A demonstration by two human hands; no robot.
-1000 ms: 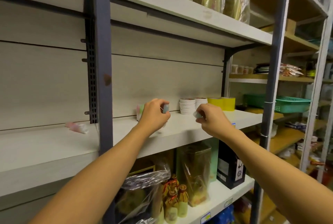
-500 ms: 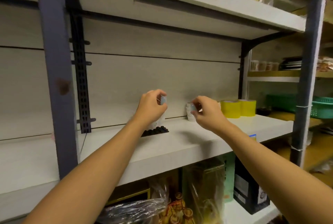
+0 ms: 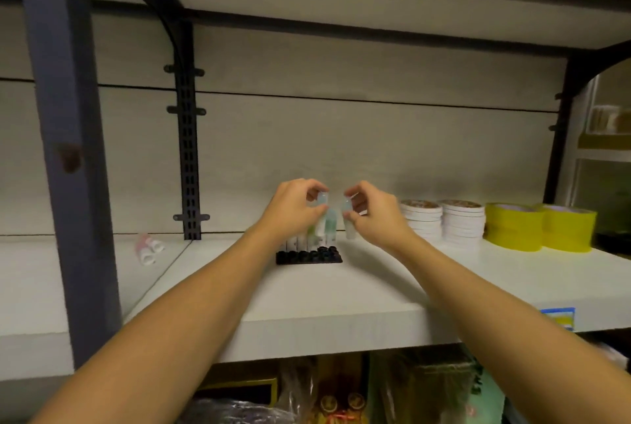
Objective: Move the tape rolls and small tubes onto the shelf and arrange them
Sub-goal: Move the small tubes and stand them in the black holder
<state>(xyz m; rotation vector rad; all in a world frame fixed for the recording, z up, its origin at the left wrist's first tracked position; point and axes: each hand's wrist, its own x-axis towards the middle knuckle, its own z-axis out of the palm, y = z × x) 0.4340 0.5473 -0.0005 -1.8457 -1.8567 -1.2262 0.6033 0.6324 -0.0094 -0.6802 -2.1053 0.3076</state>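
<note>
Both hands reach over the white shelf (image 3: 341, 290), close to its back wall. My left hand (image 3: 293, 208) pinches a small pale tube (image 3: 321, 200) by its top, just above a row of upright tubes (image 3: 317, 236) with black caps. My right hand (image 3: 370, 212) pinches another small tube (image 3: 349, 219) right beside that row. Two stacks of white tape rolls (image 3: 444, 220) and two stacks of yellow tape rolls (image 3: 539, 225) stand to the right on the same shelf. Two pink tubes (image 3: 147, 248) lie far left.
A dark blue upright post (image 3: 68, 150) and a black slotted bracket (image 3: 187, 157) stand at the left. The shelf above overhangs closely. Packaged goods fill the shelf below (image 3: 341, 396). Another shelving unit (image 3: 607, 137) is at the far right.
The camera moved closer and leftward along the shelf. Both hands have come nearer together over the row of tubes, each still pinching a small tube.
</note>
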